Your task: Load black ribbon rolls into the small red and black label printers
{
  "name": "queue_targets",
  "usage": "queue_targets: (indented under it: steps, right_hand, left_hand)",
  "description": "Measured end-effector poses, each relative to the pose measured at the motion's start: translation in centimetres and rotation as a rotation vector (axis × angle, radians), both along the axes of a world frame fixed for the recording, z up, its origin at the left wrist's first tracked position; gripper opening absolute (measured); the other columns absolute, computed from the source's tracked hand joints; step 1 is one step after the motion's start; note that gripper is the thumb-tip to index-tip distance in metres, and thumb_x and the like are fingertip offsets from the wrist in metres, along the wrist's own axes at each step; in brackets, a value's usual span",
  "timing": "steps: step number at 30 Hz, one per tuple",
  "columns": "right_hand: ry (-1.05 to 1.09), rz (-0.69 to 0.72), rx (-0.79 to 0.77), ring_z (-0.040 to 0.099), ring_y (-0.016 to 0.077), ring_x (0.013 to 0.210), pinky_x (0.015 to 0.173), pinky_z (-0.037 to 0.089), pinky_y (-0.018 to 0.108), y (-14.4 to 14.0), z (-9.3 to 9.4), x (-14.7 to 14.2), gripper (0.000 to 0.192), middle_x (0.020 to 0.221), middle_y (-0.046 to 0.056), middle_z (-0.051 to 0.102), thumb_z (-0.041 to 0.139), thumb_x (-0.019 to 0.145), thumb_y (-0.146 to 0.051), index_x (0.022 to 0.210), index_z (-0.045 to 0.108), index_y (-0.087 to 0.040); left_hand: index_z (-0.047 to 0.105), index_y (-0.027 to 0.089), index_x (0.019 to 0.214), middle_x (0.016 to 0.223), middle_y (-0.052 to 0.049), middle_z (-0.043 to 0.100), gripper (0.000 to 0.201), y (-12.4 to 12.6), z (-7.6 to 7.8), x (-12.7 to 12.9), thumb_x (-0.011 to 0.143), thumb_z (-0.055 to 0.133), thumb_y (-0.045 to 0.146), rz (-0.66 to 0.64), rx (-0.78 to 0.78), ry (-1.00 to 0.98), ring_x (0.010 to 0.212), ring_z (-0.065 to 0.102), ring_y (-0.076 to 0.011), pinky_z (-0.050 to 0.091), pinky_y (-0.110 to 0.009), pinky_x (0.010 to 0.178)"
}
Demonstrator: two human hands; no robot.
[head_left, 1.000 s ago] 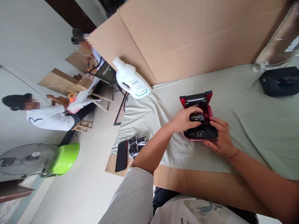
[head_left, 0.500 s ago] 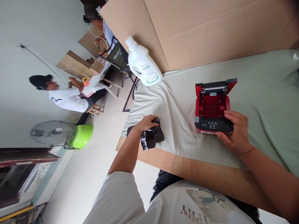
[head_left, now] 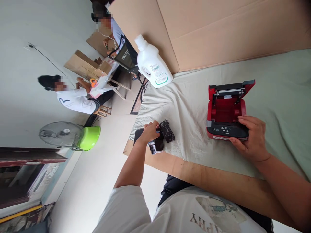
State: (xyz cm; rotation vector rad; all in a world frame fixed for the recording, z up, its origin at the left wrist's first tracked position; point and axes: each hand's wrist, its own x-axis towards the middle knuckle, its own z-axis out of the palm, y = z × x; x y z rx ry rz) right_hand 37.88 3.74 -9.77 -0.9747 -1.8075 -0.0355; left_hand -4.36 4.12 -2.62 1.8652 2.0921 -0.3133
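A small red and black label printer (head_left: 227,129) rests on the cloth with its lid raised, showing a red hollow inside. My right hand (head_left: 254,137) grips its near right corner, thumb along the front and fingers on top. Over at the table's left end, my left hand (head_left: 151,132) is closed, fingers bent down among several dark objects. Beside its fingertips lies a black block with a pale marbled pattern (head_left: 167,131). Under the hand is a shiny black piece (head_left: 156,147), and a flat black object (head_left: 138,134) is partly covered. Exactly what the fingers hold is hidden.
A white detergent bottle (head_left: 155,66) stands at the back left against a cardboard wall (head_left: 230,29). A wooden edge (head_left: 194,168) borders the cloth in front. Two people sit working beyond, near a fan (head_left: 60,136) and a green bucket (head_left: 91,138).
My left hand has moved off the marbled block toward the dark objects on its left. The block now sits turned at a different angle. My right hand keeps its grip on the printer.
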Motion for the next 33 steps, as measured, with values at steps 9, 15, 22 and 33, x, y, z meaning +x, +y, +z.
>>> queue_targets:
  steps: [9, 15, 22, 33]
  right_hand:
    - [-0.001, 0.004, 0.009, 0.061, 0.0341, 0.116, 0.099, 0.049, 0.053, 0.0, 0.4, -0.2, 0.054, 0.120, 0.018, 0.064, 0.063, 0.088, -0.050, 0.129, 0.053, -0.017]
    - [-0.018, 0.007, -0.005, 0.060, 0.0330, 0.117, 0.099, 0.049, 0.053, -0.1, 0.5, -0.3, 0.052, 0.121, 0.017, 0.063, 0.063, 0.089, -0.049, 0.129, 0.051, -0.018]
    - [-0.018, -0.119, 0.056, 0.055, 0.0342, 0.123, 0.100, 0.049, 0.056, -1.1, 0.8, -1.0, 0.063, 0.129, 0.015, 0.057, 0.070, 0.083, -0.053, 0.133, 0.046, -0.024]
    - [-0.060, -0.045, 0.034, 0.051, 0.0318, 0.129, 0.103, 0.048, 0.052, -1.3, 0.6, -0.3, 0.032, 0.125, 0.011, 0.063, 0.061, 0.090, -0.042, 0.117, 0.062, -0.025]
  left_hand:
    - [0.049, 0.022, 0.113, 0.111, -0.007, 0.064, 0.051, -2.3, 4.3, 0.7, 0.065, 0.063, 0.022, 0.028, -0.065, -0.366, 0.106, 0.059, -0.0259, 0.045, -0.037, 0.092]
    - [0.050, 0.020, 0.102, 0.087, 0.001, 0.055, 0.042, -2.3, 7.2, 5.7, 0.065, 0.070, 0.023, -0.128, -0.240, -0.935, 0.072, 0.050, -0.0107, 0.040, -0.024, 0.066]
    - [0.045, 0.024, 0.097, 0.090, -0.001, 0.058, 0.033, 2.7, 6.7, 16.9, 0.073, 0.067, 0.025, -0.420, -0.161, -1.078, 0.078, 0.056, -0.0142, 0.046, -0.028, 0.070]
    - [0.050, 0.016, 0.112, 0.100, -0.012, 0.071, 0.031, 7.8, 5.7, 27.0, 0.082, 0.061, 0.016, -0.688, 0.132, -0.097, 0.100, 0.067, -0.0298, 0.042, -0.044, 0.098]
